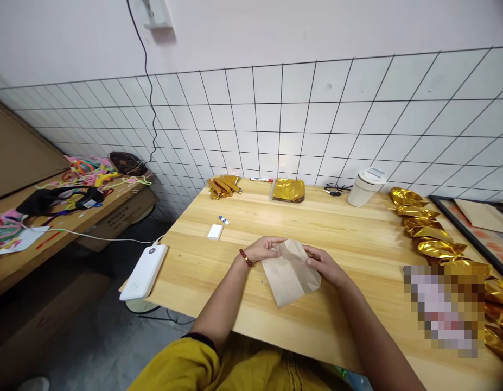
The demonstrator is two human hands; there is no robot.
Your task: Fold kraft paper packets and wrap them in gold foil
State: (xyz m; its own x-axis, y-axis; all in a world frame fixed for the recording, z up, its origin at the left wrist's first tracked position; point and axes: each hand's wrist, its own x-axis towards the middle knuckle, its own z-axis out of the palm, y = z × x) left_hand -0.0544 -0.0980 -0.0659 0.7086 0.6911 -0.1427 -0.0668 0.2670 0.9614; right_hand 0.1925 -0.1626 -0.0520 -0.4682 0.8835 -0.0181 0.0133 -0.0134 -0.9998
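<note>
A brown paper bag (290,274) is held between both hands, tilted just over the wooden table. My left hand (265,250), with a red beaded bracelet at the wrist, is closed on the bag's upper left edge, thumb on the near face. My right hand (325,265) grips the upper right edge, its thumb and fingers on the paper. Some fingertips of both hands are hidden behind the bag. Beyond the left hand, a white charger plug (215,232) and a small blue and white tube (224,220) lie on the table.
Gold foil pieces (224,186), a gold foil packet (288,190), a marker (261,180), glasses (338,188) and a white cup (367,186) line the wall. Folded gold foil (428,231) runs along the right. A white power bank (144,271) sits at the left edge, cable attached.
</note>
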